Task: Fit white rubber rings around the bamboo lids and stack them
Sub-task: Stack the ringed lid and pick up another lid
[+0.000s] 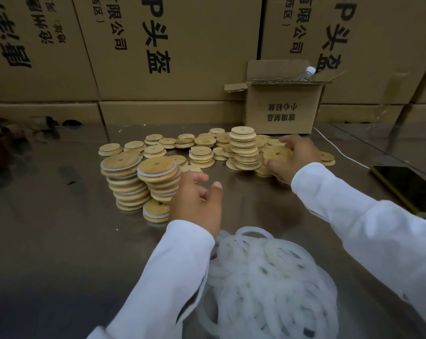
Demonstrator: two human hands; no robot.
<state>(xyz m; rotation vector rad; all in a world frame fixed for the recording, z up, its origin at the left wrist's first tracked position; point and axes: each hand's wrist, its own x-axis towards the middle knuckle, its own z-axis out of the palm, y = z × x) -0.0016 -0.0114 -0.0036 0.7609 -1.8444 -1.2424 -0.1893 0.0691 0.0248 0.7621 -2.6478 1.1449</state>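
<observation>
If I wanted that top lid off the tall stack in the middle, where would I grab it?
Probably by its rim, pinched on opposite edges from above: the top lid lies flat, a thin disc, with other lids crowding the base of the tall stack.

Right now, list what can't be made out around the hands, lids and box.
Head view only:
- Lids under the right hand: mostly hidden by the hand and the bamboo lid it grips.
- Left hand against the ringed stack: contact unclear, hand's back blocks.
- Bottle: only its top shows above the cardboard box.
- Phone: cut by right edge.
</observation>
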